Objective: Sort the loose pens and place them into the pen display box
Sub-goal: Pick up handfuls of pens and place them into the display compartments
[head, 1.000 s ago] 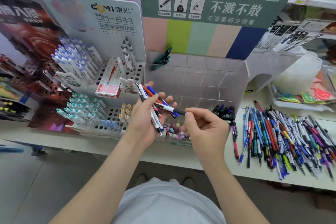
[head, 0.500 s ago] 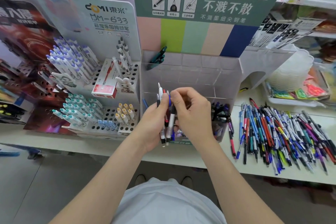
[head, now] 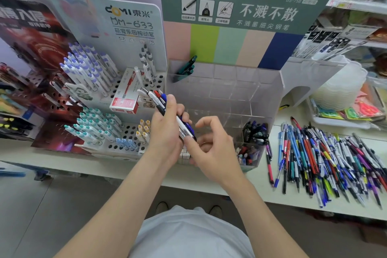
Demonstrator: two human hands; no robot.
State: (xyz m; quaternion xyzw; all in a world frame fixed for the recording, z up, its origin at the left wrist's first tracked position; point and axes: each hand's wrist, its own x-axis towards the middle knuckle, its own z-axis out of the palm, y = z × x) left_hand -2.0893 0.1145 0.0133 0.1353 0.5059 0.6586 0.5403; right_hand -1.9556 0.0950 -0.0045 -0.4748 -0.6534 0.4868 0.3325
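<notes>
Display box header (head: 240, 9) reads DS-758, white card (head: 129, 21) DM-633

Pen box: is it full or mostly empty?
Mostly empty: the box holds teal pens back left and dark pens front right; most compartments are bare.

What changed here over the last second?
The right hand let go of the bundle of white, black, red and blue pens; the left hand alone grips it, now tilted up-left. The heap of loose coloured pens and clear plastic display box stayed put.

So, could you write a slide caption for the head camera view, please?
Left hand grips a bundle of pens in front of the clear pen display box; loose pens lie beside it.
</notes>
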